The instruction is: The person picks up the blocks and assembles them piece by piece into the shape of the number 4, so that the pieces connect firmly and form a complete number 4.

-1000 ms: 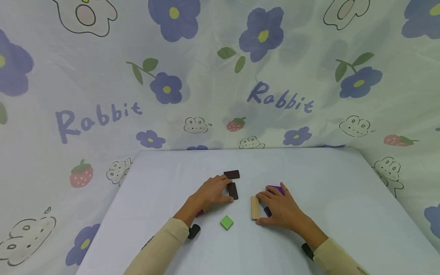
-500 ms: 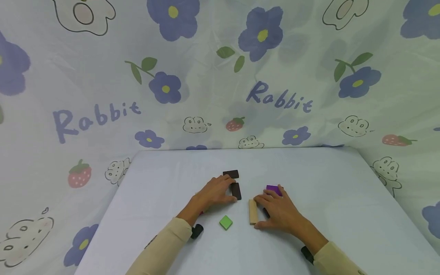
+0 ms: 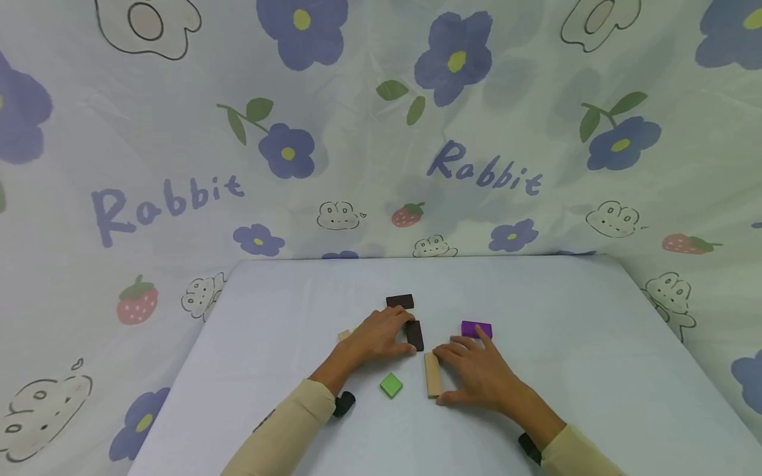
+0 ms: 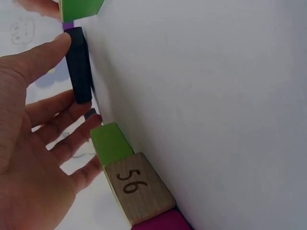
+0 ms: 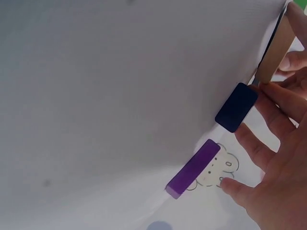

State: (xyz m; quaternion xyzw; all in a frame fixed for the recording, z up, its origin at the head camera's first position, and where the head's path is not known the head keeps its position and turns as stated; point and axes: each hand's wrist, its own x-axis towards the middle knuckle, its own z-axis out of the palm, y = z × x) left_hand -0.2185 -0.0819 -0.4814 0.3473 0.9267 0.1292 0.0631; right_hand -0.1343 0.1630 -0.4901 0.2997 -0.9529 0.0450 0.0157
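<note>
My left hand [image 3: 375, 340] pinches a dark rectangular wooden block [image 3: 414, 336] between thumb and fingertips; the same block [image 4: 79, 64] looks navy-black in the left wrist view. Opposite it, my right hand [image 3: 479, 371] grips a pale wooden block [image 3: 433, 375] by its two ends. A small gap separates the two held blocks. Close to the right fingers lies a navy block [image 5: 236, 108], hidden by that hand in the head view. The purple block [image 3: 476, 329] lies just beyond the right fingertips. A small green block [image 3: 391, 385] sits between the forearms.
Another dark block [image 3: 399, 301] lies beyond the left fingertips. Beside the left hand, a second green block [image 4: 112, 141], a wooden block marked 56 [image 4: 139, 187] and a magenta block [image 4: 165, 221] form a row. A patterned cloth [image 3: 369, 132] hangs behind the white table [image 3: 286, 297].
The dark block has slid right and slightly nearer with my left hand. The pale block has come left and nearer with my right hand, so the two are closer. The purple block shows more.
</note>
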